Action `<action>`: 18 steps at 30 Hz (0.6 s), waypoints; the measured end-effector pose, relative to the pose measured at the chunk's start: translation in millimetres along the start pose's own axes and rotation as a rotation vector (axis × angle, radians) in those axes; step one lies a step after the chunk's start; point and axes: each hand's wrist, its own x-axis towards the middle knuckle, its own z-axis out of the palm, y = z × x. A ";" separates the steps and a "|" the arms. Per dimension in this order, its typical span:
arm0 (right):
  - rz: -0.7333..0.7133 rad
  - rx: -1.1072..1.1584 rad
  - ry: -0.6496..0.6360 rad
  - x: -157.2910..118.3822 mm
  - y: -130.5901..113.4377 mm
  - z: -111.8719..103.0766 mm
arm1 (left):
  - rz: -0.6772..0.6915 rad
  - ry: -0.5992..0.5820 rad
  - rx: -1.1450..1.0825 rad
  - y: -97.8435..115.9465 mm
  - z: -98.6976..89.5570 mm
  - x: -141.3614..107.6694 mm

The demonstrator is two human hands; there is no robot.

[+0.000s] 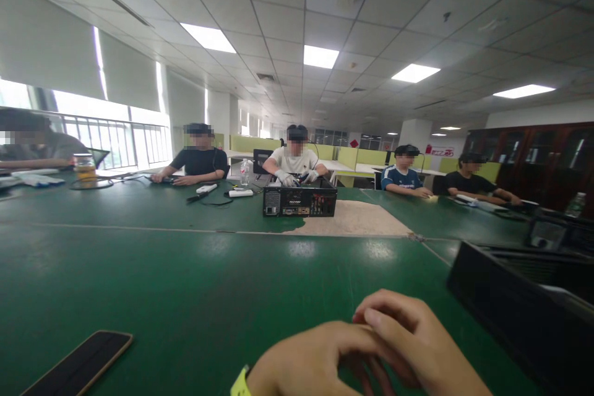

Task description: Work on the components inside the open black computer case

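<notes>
The left hand (315, 359) and right hand (413, 340) meet low over the near edge of the green felt-covered surface (185, 284), fingers loosely curled and overlapping, gripping nothing; whether they touch the surface I cannot tell. A yellow band (240, 383) circles the left wrist. A dark flat phone with a pale rim (81, 365) lies face up to the near left, within reach. A black computer case (524, 309) sits at the near right. Far across, a seated person in white gloves (297, 164) works over another open black computer case (299, 199).
</notes>
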 end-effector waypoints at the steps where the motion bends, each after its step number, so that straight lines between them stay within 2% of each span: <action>1: 0.018 -0.186 0.067 -5.3 0.2 -14.4 | -0.004 0.106 -0.004 -0.6 -3.4 -2.7; 3: 0.073 -0.525 0.213 -10.8 12.2 -51.8 | 0.005 0.315 0.003 -3.5 -9.7 -5.2; 5: 0.159 -0.779 0.292 -7.2 36.3 -93.8 | 0.026 0.496 0.016 -5.6 -14.7 -4.9; 7: 0.260 -0.918 0.234 3.6 64.1 -128.7 | 0.044 0.621 0.058 -4.9 -18.0 -4.1; 9: 0.250 -0.985 0.135 16.6 87.1 -146.5 | 0.056 0.724 0.140 -2.0 -19.2 -5.1; 11: 0.124 -1.025 0.092 27.3 100.3 -144.2 | 0.066 0.814 0.216 1.9 -18.8 -8.8; 13: 0.002 -1.054 0.134 32.1 102.9 -127.0 | 0.077 0.894 0.251 6.2 -18.4 -13.5; 16: -0.051 -1.075 0.218 23.4 92.1 -92.5 | 0.099 0.952 0.271 15.6 -23.1 -15.0; 18: -0.080 -1.081 0.230 8.5 78.6 -71.6 | 0.111 0.924 0.301 26.2 -32.1 -7.4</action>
